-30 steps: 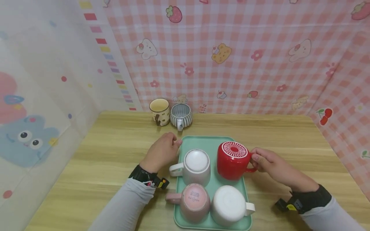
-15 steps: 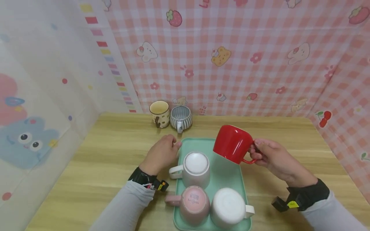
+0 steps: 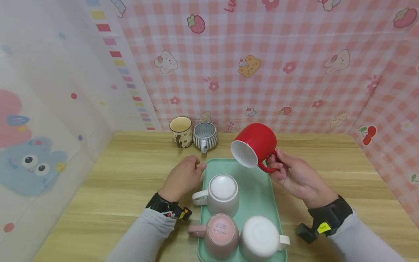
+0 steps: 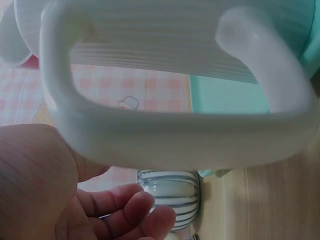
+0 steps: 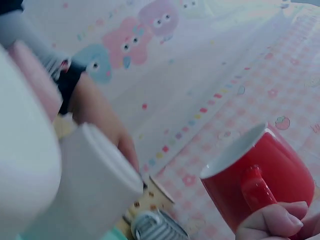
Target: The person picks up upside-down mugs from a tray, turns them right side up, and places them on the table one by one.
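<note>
My right hand [image 3: 299, 178] grips the handle of a glossy red mug [image 3: 260, 140] with a white inside. The mug is tilted, its mouth facing left and down, raised over the far right end of the green tray [image 3: 217, 162]. In the right wrist view, fingers [image 5: 272, 220] curl round the red handle. My left hand [image 3: 184, 177] is at the tray's far left edge, its fingers loosely bent and holding nothing. Near it, a ribbed white mug [image 3: 223, 196] stands upside down on the tray, its handle [image 4: 175, 140] filling much of the left wrist view.
An upside-down pink mug [image 3: 220, 236] and a wide white mug [image 3: 260, 236] occupy the tray's near end. Behind the tray, a yellow spotted mug [image 3: 181, 133] and a grey striped cup [image 3: 205, 136] stand upright on the wooden table [image 3: 118, 189]. Patterned cloth [image 3: 278, 83] hangs behind.
The red mug has been lifted off the tray and moved up, away and slightly left, turning from upside down to tilted on its side. The left hand has stayed almost still.
</note>
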`<state>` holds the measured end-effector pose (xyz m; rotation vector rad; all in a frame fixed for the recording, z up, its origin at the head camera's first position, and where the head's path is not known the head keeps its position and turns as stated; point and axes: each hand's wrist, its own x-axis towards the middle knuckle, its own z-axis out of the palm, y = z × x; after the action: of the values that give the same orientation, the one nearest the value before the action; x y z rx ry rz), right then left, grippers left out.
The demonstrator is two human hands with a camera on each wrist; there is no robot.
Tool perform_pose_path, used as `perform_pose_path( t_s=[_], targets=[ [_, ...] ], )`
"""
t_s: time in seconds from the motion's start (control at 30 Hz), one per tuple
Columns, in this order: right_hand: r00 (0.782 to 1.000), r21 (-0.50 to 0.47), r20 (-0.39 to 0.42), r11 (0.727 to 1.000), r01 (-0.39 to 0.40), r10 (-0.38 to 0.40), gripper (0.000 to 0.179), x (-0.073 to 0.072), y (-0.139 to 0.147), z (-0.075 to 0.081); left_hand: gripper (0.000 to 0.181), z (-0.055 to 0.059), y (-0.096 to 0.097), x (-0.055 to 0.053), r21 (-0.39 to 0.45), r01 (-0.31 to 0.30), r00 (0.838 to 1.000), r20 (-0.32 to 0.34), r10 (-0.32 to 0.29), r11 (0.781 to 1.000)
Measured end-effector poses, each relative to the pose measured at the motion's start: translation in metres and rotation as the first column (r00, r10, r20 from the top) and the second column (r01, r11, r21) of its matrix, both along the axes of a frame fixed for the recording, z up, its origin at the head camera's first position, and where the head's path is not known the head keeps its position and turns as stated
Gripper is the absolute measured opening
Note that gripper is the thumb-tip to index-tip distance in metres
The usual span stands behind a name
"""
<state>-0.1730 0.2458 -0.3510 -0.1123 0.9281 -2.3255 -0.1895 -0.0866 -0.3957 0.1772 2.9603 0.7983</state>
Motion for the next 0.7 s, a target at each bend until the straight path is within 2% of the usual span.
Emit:
perform_pose_path(
  t_s=[0.1, 0.33, 0.7],
  targets=[
    [0.997, -0.061, 0.073, 0.998, 0.031, -0.026, 0.019, -0.003, -0.009, 0.001, 0.038, 0.000, 0.001, 0.000, -0.006, -0.001, 1.000, 0.004, 0.001, 1.000],
    [0.973, -0.102, 0.203, 0.986, 0.131, -0.108, 0.021, -0.008, -0.028, 0.004, 0.037, 0.000, 0.000, -0.001, -0.003, 0.003, 1.000, 0.005, -0.003, 1.000],
    [0.935, -0.143, 0.310, 0.964, 0.225, -0.173, 0.025, -0.014, -0.035, -0.004, 0.037, -0.002, 0.001, -0.002, -0.002, -0.002, 1.000, 0.017, 0.002, 1.000]
  ],
)
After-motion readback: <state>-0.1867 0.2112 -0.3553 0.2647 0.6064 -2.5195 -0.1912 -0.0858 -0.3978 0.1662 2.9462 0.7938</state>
